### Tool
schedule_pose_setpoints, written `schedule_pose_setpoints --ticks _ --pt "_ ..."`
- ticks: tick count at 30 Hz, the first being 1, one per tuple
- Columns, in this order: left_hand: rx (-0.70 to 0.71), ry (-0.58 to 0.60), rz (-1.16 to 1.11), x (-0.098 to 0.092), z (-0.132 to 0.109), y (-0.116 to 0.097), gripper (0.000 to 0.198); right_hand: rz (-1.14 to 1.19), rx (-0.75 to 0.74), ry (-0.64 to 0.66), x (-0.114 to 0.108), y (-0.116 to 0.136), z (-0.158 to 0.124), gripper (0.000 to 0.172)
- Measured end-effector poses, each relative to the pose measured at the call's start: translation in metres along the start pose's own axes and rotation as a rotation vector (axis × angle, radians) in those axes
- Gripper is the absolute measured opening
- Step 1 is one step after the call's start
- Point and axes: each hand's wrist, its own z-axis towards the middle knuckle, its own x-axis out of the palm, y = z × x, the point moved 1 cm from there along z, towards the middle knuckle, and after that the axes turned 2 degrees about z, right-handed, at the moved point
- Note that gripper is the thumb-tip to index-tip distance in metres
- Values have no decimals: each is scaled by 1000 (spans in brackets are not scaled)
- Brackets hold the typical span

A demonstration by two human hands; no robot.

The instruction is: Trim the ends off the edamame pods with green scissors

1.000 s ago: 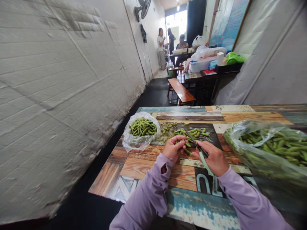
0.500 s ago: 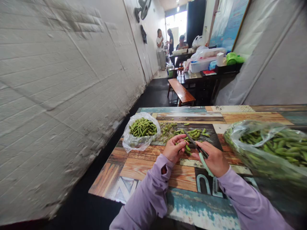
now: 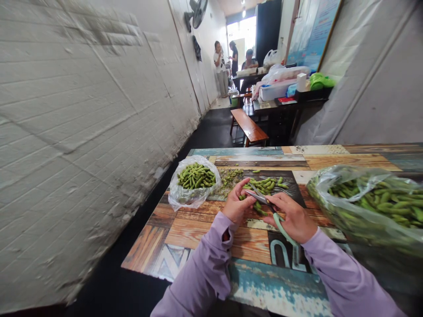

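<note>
In the head view, my right hand (image 3: 292, 218) is wrapped round a pair of scissors (image 3: 280, 226) with pale green handles. The dark blades stand apart and point left, at the fingers of my left hand (image 3: 236, 204). My left thumb and fingers pinch a green soybean pod (image 3: 243, 197), mostly hidden by the hand. Loose soybean pods (image 3: 266, 184) lie on the table just beyond both hands. Small green trimmings (image 3: 231, 177) are scattered to their left.
A clear plastic bag (image 3: 180, 200) of pods stands at the table's left; a larger bag (image 3: 357, 215) of pods is at the right. The patchwork-patterned table (image 3: 205, 226) borders a white wall (image 3: 82, 132). Beyond are a wooden bench (image 3: 249, 125), a loaded table and three people.
The scissor blades have spread and swung lower, toward the left. My left fingers have straightened a little. The bags and loose pods remain in place.
</note>
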Motion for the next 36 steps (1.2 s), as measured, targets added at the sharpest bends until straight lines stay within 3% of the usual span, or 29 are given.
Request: schedule_pose_setpoints --ticks 9,16,19,24,29,36 --pt "7 77 67 -1 -1 -9 90 33 -34 54 -5 0 0 49" --pt "17 118 103 -3 -1 -13 88 25 -62 101 -9 1 -1 45" --pt "6 108 118 -5 0 -10 77 9 -53 79 -9 1 0 43" --pt "94 103 316 -7 1 -7 30 -23 -40 14 -8 1 0 43" --pt "113 118 464 -3 -1 -10 34 -64 -54 36 -9 5 0 43" --pt "138 85 471 1 -1 -11 31 -99 -23 32 -8 4 -1 38"
